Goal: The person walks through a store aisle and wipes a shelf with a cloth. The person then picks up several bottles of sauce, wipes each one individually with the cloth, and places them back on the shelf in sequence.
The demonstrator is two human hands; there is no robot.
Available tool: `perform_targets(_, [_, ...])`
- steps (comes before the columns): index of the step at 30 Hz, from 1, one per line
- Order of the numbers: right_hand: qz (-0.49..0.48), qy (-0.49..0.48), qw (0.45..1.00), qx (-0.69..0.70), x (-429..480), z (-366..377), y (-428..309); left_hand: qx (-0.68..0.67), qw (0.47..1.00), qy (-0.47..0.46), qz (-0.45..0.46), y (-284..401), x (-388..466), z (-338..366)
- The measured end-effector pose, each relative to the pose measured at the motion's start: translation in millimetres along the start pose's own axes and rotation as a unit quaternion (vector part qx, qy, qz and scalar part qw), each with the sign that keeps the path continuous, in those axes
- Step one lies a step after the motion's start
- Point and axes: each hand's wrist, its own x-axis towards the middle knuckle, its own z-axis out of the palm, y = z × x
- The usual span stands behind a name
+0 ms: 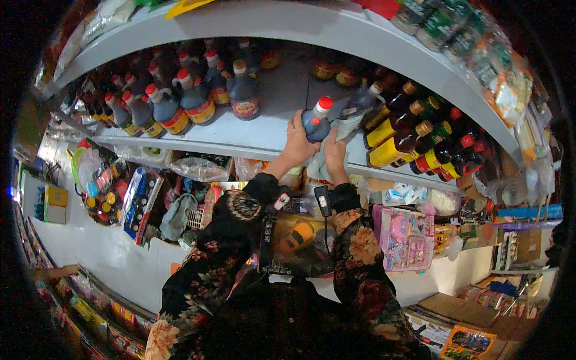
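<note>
My left hand (298, 143) grips a dark plastic bottle with a red cap (316, 122) at the front of a grey metal shelf (274, 130). Beside it, my right hand (335, 153) holds a pale cloth (345, 128), part of which hangs below the shelf edge. Just behind the cloth is another dark bottle with a light cap (364, 100). To the left stand several handled bottles of dark liquid (198, 105) with red caps and yellow-red labels. Glass bottles with yellow labels (390, 148) stand close on the right.
An upper shelf edge (288, 22) arches over the bottles. Below the shelf are an open box with plastic wrap (200, 166), a basket of jars (102, 207) and a pink toy set (405, 238). Cardboard boxes (459, 310) lie at the lower right, and packaged goods (90, 310) at the lower left.
</note>
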Motion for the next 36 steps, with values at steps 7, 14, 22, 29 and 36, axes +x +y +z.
perform_targets(7, [-0.046,-0.099,0.873,0.476,-2,-34,-48,-0.231,0.941,-0.227,-0.099,43,69,-62])
perform_targets(14, [-0.127,-0.024,0.992,-0.003,-33,62,7,0.111,0.981,-0.157,-0.008,72,76,-36])
perform_targets(22, [0.040,0.068,0.992,0.097,-25,40,8,0.121,0.980,-0.160,-0.007,60,80,-50])
perform_targets(29, [-0.214,-0.036,0.974,-0.068,29,26,-23,0.163,0.960,-0.228,0.002,67,84,-53])
perform_targets(36, [-0.316,0.048,0.933,-0.164,36,49,71,0.169,0.939,-0.289,0.075,63,91,-49])
